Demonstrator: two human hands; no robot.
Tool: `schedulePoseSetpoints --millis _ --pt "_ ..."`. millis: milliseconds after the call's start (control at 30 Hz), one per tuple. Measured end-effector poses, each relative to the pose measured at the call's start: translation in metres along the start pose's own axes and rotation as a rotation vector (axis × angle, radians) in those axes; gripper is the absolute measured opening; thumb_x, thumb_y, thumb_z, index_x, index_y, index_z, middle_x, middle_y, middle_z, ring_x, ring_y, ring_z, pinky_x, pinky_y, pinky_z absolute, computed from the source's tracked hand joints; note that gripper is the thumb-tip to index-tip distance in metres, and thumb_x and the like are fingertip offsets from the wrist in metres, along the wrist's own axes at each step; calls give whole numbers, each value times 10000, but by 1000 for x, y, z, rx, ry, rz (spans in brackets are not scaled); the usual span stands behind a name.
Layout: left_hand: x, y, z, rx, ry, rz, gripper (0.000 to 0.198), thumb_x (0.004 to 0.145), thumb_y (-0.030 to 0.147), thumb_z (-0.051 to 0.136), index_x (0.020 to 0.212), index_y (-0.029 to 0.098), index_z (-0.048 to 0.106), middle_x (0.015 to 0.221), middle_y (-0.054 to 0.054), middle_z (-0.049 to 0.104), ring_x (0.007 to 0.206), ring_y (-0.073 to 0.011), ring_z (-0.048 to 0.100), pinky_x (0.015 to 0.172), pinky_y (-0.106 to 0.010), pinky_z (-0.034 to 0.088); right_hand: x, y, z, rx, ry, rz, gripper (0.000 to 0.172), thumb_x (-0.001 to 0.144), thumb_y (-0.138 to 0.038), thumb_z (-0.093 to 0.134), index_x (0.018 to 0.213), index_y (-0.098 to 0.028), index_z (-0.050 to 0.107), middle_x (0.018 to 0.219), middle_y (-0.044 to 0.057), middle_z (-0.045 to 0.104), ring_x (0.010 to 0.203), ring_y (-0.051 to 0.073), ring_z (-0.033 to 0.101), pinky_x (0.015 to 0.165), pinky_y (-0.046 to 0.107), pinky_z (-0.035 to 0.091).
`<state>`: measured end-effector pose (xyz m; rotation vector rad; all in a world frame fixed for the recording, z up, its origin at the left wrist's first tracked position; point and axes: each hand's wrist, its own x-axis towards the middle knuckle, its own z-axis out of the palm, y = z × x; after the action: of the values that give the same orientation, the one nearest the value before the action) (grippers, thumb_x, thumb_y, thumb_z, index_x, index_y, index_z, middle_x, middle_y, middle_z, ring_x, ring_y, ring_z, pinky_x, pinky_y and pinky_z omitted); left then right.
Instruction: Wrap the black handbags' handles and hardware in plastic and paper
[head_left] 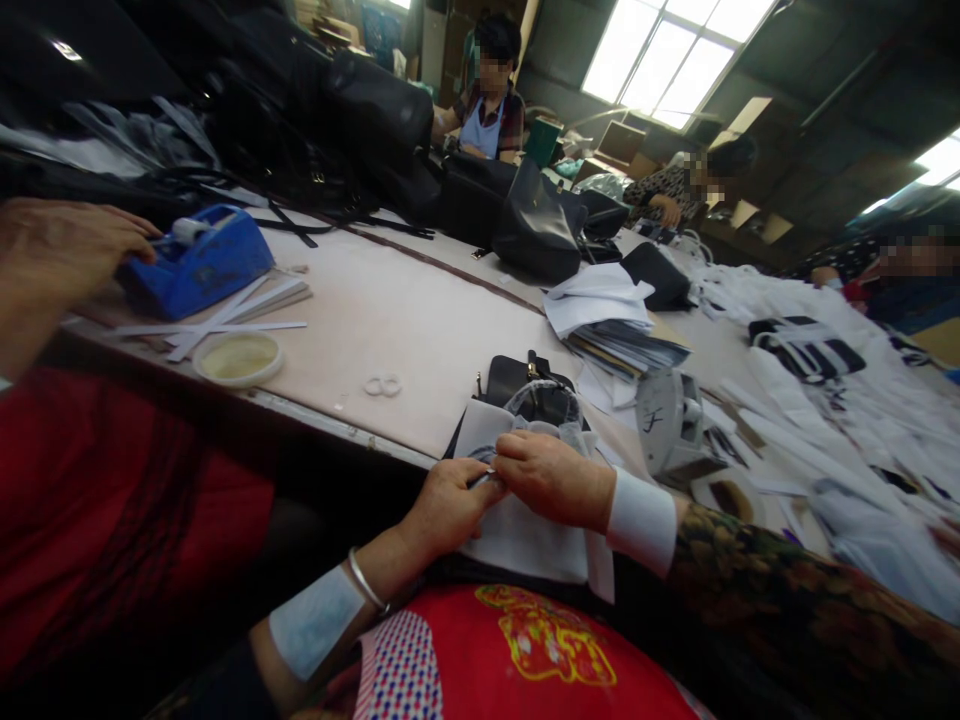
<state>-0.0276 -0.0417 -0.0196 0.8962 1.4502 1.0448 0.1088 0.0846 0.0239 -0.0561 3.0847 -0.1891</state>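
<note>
A black handbag (517,378) lies at the table's front edge before me, with a white sheet (541,548) spread over its near side. Its looped handle (553,388) appears wrapped in thin whitish film. My left hand (452,508) is closed in a pinch over the sheet, thumb and fingers around a thin dark piece whose kind I cannot make out. Against its fingertips, my right hand (553,478) is closed too, fingers pressed together at the same spot. What it pinches is hidden.
At left, a co-worker's hand (64,255) touches a blue tape dispenser (214,265). White strips (225,318), a round dish (238,360) and white rings (382,385) lie nearby. Right of the bag stand a paper stack (611,325) and a grey tape dispenser (664,425). Black bags (536,220) line the back.
</note>
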Motion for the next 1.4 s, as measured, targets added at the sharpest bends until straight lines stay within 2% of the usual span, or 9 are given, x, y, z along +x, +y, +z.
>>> schedulePoseSetpoints --millis 133,267,500,633,833,1000,1200,1267,1400 --pt "0 -2 0 -22 3 -11 374 803 521 664 718 158 643 510 50 500 373 -108 505 334 -185 338 -5 -3 10 -82 117 -31 247 956 -124 414 814 -131 616 788 70 540 700 181 434 603 309 361" --pt "0 -3 0 -26 -3 -8 362 804 508 669 731 154 662 515 47 513 375 -104 503 333 -181 331 -9 -1 12 -131 138 -73 251 980 -144 410 851 -127 624 804 71 548 700 179 429 595 306 344" --pt "0 1 -1 -61 -9 -38 345 787 496 681 727 158 650 461 67 469 342 -92 446 319 -178 313 -5 6 -9 -100 -72 -180 212 977 -152 459 886 -139 650 882 72 577 740 182 443 629 312 352" --pt "0 0 -3 -60 -14 -37 345 778 495 682 726 155 659 484 54 499 371 -99 475 335 -176 317 -7 0 -14 -102 -107 -130 187 968 -279 538 888 -154 652 936 75 579 790 198 465 654 334 361" --pt "1 -4 -8 -107 -41 -52 340 780 494 681 796 155 678 486 52 506 379 -93 461 354 -174 315 -10 -14 5 -110 82 -13 235 1013 -196 462 873 -156 648 930 68 591 779 186 469 681 335 380" --pt "0 -7 -15 -259 -116 -57 354 810 491 641 898 151 685 570 29 569 432 -99 515 379 -171 381 -6 -17 9 -112 152 -52 243 998 -140 447 844 -147 635 912 71 600 751 188 457 657 342 387" --pt "-1 -8 -11 -204 -31 -48 432 842 553 617 940 141 706 550 31 553 399 -89 492 353 -162 341 -10 -18 9 -118 270 -38 200 999 -148 451 950 -121 643 882 89 603 729 189 483 641 329 434" --pt "-1 -7 -8 -182 1 -23 430 842 541 627 960 137 715 596 18 585 414 -91 514 362 -165 350 -14 -23 10 -77 342 43 188 995 -149 462 1032 -107 641 952 116 620 778 197 518 677 330 474" --pt "-2 -5 -5 -155 61 4 409 864 499 605 983 124 715 628 4 612 444 -106 556 391 -175 389 -21 -39 16 177 511 350 137 972 -168 528 1065 -145 625 972 105 618 883 200 593 771 324 534"
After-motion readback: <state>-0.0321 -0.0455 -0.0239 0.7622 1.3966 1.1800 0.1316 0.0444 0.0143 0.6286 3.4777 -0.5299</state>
